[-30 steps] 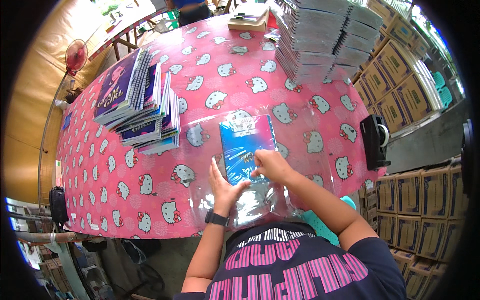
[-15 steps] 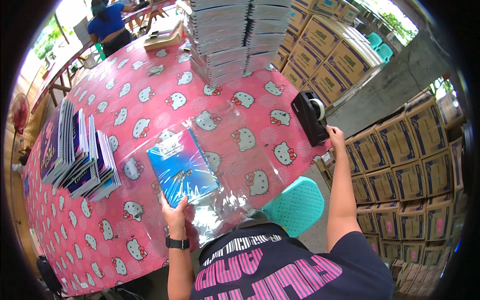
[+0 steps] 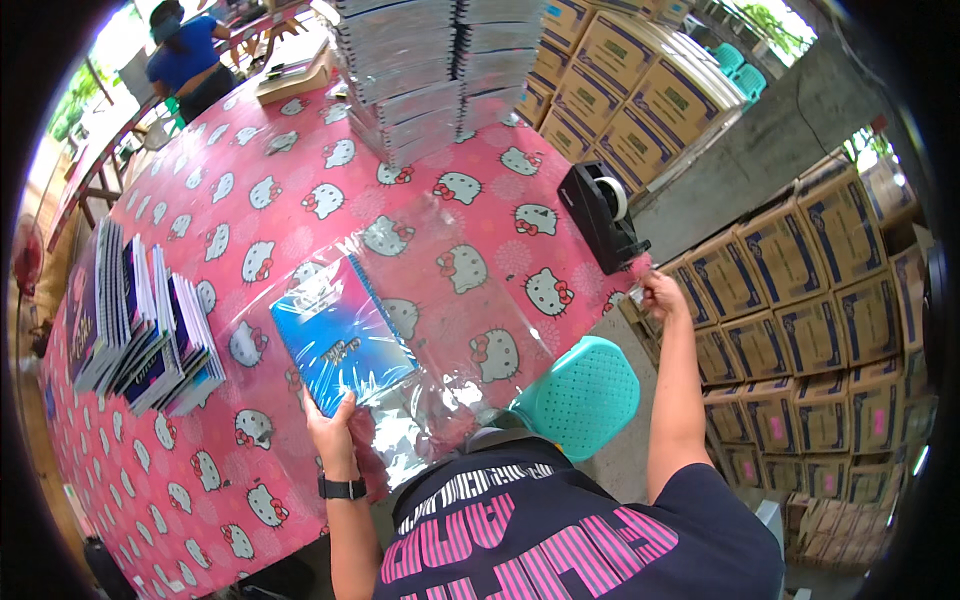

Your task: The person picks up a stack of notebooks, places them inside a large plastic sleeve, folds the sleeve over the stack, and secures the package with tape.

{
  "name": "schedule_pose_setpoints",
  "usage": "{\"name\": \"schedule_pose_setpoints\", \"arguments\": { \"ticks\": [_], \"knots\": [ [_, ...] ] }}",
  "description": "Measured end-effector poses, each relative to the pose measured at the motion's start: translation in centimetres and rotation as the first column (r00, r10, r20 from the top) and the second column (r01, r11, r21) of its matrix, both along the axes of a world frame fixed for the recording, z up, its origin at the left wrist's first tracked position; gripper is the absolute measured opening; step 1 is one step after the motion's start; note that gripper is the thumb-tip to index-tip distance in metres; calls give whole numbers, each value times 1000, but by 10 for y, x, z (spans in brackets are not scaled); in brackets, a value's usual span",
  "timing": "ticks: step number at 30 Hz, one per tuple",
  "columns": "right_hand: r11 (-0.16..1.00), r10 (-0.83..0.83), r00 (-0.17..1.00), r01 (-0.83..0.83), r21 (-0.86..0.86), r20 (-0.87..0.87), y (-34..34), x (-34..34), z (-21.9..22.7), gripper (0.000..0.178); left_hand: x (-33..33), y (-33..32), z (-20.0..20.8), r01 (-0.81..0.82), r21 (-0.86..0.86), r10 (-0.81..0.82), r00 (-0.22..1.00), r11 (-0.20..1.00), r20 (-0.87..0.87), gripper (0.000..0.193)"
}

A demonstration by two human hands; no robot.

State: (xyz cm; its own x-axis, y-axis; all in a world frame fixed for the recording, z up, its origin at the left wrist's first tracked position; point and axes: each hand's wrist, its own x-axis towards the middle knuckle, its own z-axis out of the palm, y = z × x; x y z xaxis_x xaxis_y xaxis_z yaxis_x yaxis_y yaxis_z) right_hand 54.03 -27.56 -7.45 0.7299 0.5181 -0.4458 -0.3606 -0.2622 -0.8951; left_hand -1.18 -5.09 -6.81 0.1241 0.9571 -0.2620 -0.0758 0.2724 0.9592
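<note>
1. Left hand (image 3: 332,428): clamped on blue notebook's (image 3: 340,338) six-o'clock corner, over pink tablecloth (image 3: 285,215); slackening could loosen clear film (image 3: 430,418).
2. Tape dispenser (image 3: 597,215), notebook's two o'clock: hard tugging could tip it.
3. Right hand (image 3: 663,296), dispenser's five o'clock: fingers together; contents indiscernible.

The left one of two cameras on my head looks down and out over the pink table (image 3: 290,150). Near it are my left hand (image 3: 328,428) at eight o'clock and right hand (image 3: 662,294) at three. It sees wide and round, from my shirt (image 3: 600,520) at five to a person in blue (image 3: 187,55) at ten.
</note>
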Motion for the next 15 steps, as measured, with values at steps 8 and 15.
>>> {"name": "schedule_pose_setpoints", "arguments": {
  "ticks": [8, 15],
  "knots": [
    [270, 934, 212, -946, -179, 289, 189, -255, 77, 22, 3, -2, 4, -32, 1, 32, 999, 1000, -22, 84],
    [-76, 525, -752, -507, -859, 397, 296, -388, 86, 51, -1, -2, -20, -95, 47, 100, 990, 994, -100, 91]
  ]
}}
